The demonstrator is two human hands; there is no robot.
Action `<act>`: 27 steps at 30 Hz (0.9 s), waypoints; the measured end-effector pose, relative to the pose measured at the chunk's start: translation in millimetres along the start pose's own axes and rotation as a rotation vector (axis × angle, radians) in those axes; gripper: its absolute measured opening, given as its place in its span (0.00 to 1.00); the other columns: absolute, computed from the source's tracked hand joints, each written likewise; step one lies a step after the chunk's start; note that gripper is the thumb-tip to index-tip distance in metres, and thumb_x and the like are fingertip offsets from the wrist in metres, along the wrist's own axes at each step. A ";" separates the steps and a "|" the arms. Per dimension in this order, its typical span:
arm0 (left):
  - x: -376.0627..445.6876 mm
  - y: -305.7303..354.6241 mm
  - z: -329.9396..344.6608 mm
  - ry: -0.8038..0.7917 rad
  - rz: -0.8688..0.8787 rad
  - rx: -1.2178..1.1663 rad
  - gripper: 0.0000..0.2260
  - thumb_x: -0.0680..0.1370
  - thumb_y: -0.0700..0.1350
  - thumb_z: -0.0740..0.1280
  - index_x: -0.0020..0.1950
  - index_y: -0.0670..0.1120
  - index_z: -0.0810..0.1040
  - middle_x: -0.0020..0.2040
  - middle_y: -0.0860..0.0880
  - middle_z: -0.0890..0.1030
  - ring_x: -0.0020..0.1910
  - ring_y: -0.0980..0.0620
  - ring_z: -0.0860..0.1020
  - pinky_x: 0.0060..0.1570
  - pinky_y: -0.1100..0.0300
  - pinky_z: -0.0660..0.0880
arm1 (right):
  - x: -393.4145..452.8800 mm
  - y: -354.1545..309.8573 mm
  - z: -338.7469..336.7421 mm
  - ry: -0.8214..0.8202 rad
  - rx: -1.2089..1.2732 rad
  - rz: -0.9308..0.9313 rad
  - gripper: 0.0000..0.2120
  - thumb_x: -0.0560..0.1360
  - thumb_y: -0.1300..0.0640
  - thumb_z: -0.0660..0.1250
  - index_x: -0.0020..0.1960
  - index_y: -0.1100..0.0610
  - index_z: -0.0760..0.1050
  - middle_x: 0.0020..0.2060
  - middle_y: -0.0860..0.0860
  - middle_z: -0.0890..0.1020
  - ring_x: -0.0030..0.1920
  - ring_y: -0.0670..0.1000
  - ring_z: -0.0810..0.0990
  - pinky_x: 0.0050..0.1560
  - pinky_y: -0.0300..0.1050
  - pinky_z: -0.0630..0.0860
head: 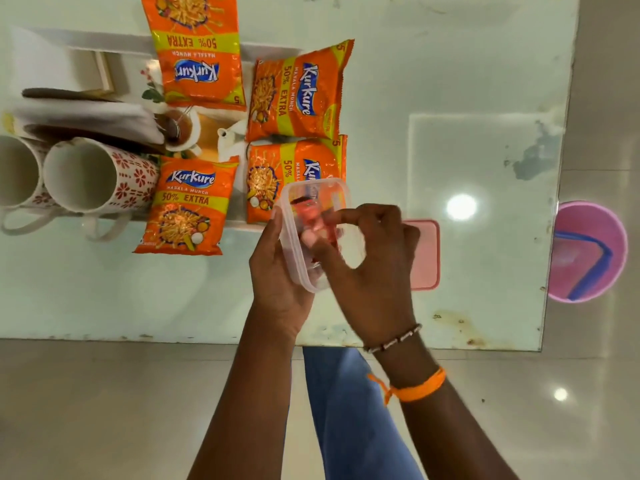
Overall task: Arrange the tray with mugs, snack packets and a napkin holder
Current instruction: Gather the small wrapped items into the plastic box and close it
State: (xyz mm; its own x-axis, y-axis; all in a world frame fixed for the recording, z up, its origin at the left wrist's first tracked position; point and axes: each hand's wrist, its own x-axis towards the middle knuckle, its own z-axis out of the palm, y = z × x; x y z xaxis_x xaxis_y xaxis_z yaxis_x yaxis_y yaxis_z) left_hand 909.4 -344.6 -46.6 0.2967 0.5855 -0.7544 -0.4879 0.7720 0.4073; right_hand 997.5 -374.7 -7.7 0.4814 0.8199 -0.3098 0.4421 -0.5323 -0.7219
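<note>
A white tray (273,50) with a tea picture lies at the upper left of the glass table. On it are several orange Kurkure snack packets (298,95), two floral mugs (100,174) on their sides and a napkin holder (86,116) with white napkins. My left hand (277,268) grips a clear plastic box (311,216) just in front of the tray. My right hand (370,251) reaches into the box, its fingers pinching small red sachets (311,213) inside.
A pink lid (427,254) lies on the table, partly hidden behind my right hand. A pink stool (588,251) stands past the table's right edge. The table's front edge (138,337) runs below my wrists, with floor beyond.
</note>
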 end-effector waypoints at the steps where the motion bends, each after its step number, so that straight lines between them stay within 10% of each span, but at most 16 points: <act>1: -0.5 -2.1 0.8 -0.003 -0.003 0.009 0.24 0.75 0.57 0.54 0.67 0.49 0.70 0.57 0.46 0.78 0.60 0.42 0.74 0.64 0.43 0.66 | -4.8 0.1 0.6 0.001 -0.026 0.011 0.14 0.69 0.43 0.64 0.48 0.51 0.77 0.50 0.49 0.77 0.54 0.52 0.72 0.50 0.27 0.56; 6: -0.4 -6.4 5.1 -0.054 -0.042 0.039 0.33 0.69 0.59 0.61 0.72 0.49 0.64 0.67 0.44 0.72 0.67 0.40 0.70 0.67 0.42 0.66 | 4.8 49.0 -22.6 0.221 -0.025 0.178 0.07 0.73 0.54 0.63 0.50 0.54 0.75 0.51 0.55 0.78 0.54 0.57 0.72 0.45 0.33 0.57; 12: 0.0 -14.9 3.6 -0.089 -0.041 0.070 0.27 0.73 0.59 0.57 0.70 0.50 0.68 0.59 0.49 0.79 0.57 0.45 0.79 0.63 0.44 0.71 | 16.6 113.6 -10.5 0.074 -0.351 0.373 0.35 0.66 0.49 0.71 0.68 0.52 0.60 0.68 0.57 0.62 0.64 0.62 0.63 0.60 0.56 0.67; 18: -12.0 -13.5 -2.1 -0.081 -0.097 0.067 0.25 0.77 0.57 0.52 0.72 0.50 0.64 0.72 0.44 0.68 0.67 0.40 0.71 0.67 0.42 0.67 | 21.4 123.0 -2.9 0.057 -0.482 0.262 0.38 0.63 0.46 0.72 0.69 0.47 0.60 0.66 0.57 0.65 0.59 0.62 0.68 0.52 0.55 0.72; 22: -18.9 -7.0 -6.7 -0.058 -0.069 0.080 0.25 0.77 0.58 0.52 0.71 0.50 0.65 0.68 0.44 0.71 0.62 0.41 0.74 0.65 0.42 0.68 | 16.2 107.0 -21.4 0.154 -0.039 0.329 0.34 0.63 0.49 0.73 0.66 0.46 0.63 0.62 0.58 0.62 0.59 0.61 0.69 0.58 0.50 0.73; 27: -23.6 2.6 -15.2 -0.039 -0.008 0.038 0.23 0.79 0.57 0.48 0.72 0.50 0.64 0.72 0.44 0.69 0.68 0.41 0.71 0.64 0.42 0.70 | -8.2 47.5 -29.6 0.372 0.565 0.250 0.23 0.57 0.45 0.73 0.47 0.48 0.66 0.53 0.51 0.66 0.49 0.48 0.77 0.43 0.27 0.75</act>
State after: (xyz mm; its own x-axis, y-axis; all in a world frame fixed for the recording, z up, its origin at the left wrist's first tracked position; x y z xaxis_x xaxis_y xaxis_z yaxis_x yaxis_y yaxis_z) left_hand 888.6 -360.2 -35.6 0.3322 0.5878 -0.7376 -0.4545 0.7850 0.4210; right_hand 1037.0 -412.9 -21.1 0.7872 0.5082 -0.3494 -0.1256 -0.4225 -0.8976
